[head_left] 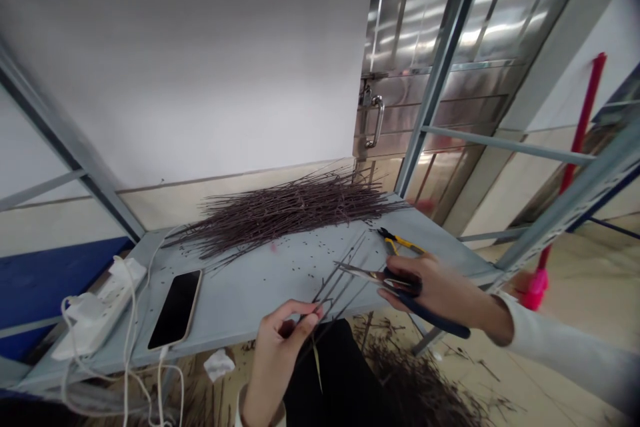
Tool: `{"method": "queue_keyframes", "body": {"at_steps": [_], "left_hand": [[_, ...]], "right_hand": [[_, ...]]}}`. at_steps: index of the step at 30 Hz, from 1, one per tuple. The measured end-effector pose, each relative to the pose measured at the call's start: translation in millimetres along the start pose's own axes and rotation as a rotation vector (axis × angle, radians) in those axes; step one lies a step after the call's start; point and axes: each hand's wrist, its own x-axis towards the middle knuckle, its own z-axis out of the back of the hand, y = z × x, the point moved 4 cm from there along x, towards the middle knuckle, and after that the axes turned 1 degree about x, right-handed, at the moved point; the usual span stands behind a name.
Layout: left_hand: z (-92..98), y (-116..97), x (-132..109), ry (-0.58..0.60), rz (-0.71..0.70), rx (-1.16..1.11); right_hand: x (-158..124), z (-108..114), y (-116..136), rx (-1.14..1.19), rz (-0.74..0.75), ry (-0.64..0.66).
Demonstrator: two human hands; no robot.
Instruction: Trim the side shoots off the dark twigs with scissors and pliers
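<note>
Several thin dark twigs [345,281] are pinched between the thumb and fingers of my left hand [286,340], fanning up and right over the front edge of the shelf. A thin yellowish-green strip [317,367] hangs below that grip. My right hand [435,283] is closed around dark-handled scissors [373,275], whose pointed blades lie across the twigs in this view. Just beyond it, yellow-and-black pliers [400,240] rest on the grey shelf [240,300]. A large heap of dark twigs [300,207] lies along the back of the shelf.
On the left stand a phone [176,310] with a cable and a white power strip [103,313]. Metal posts [440,73] frame the shelf. Twig scraps [420,373] cover the floor below, near crumpled tissue [219,365]. A red pole [575,153] is at right.
</note>
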Motion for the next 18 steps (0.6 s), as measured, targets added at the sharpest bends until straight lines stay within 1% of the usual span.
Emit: {"method": "queue_keyframes", "body": {"at_steps": [5,8,12,15,18], "left_hand": [[3.9,-1.6,-7.6,-0.009,-0.077,0.100],[-1.2,-0.6,-12.8,-0.084,-0.127,0.138],[-15.3,8.5,-17.3,-0.178,-0.177,0.087],[-22.9,18.3,-19.3,-0.255,-0.203,0.061],[-27.2,20.6,-23.6,-0.327,-0.247,0.081]], "right_hand": [[-7.8,-1.5,8.0,-0.014,0.009,0.029],[-10.4,-2.1,9.5,-0.009,-0.018,0.046],[-9.3,-1.0,9.5,-0.020,-0.062,0.121],[-6.4,0.3,10.6,-0.022,-0.061,0.193],[-4.1,2.8,12.9,-0.039,-0.057,0.216]]}}
